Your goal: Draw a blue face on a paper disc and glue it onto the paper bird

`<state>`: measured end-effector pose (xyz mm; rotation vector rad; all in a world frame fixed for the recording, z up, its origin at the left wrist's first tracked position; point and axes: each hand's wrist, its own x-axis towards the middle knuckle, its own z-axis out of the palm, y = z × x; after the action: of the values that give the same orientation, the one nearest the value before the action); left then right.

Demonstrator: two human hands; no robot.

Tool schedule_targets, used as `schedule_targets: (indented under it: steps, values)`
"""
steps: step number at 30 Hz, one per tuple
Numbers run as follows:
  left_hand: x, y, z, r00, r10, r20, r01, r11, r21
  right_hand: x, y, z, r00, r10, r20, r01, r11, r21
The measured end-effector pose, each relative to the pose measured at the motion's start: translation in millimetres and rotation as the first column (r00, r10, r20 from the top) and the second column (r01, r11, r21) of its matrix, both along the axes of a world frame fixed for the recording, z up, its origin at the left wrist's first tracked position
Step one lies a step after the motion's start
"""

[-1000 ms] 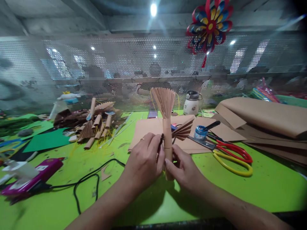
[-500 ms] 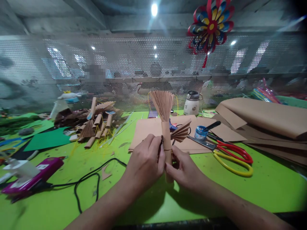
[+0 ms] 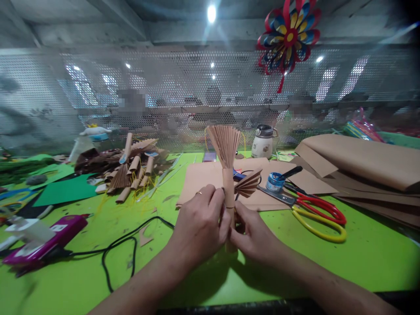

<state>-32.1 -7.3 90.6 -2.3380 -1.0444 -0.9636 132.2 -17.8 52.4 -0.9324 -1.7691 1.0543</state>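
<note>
A brown pleated paper fan [image 3: 225, 144] on a rolled paper stem stands upright in the middle, held above the green table [image 3: 361, 258]. My left hand [image 3: 200, 225] is wrapped round the stem from the left, fingers pressed against it. My right hand [image 3: 254, 234] pinches the stem's lower part from the right. A second small pleated fan [image 3: 247, 183] juts out to the right of the stem just above my right hand.
Red and yellow scissors [image 3: 316, 212] and a blue glue pot [image 3: 273, 180] lie on brown paper sheets [image 3: 361, 159] to the right. A pile of finished paper fans [image 3: 131, 168] sits at the left. A pink glue gun [image 3: 42, 243] with black cable [image 3: 121, 249] lies near left.
My left hand's fingers have closed tighter over the stem, covering the dark spot seen earlier. The fan has shifted slightly right and down.
</note>
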Motion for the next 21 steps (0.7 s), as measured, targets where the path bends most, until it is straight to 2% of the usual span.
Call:
schedule_targets:
  steps: [12,21]
  values:
    - [1.6,-4.3,3.5,0.999,0.054,-0.007,-0.054,0.998,-0.031,2.0,0.8,-4.1,1.0,0.029,-0.012,-0.029,0.998,0.064]
    - [0.5,-4.8,7.1,0.999,0.045,-0.001,-0.045,0.996,-0.075,2.8,-0.3,-2.7,0.999,0.049,-0.011,-0.048,0.996,0.08]
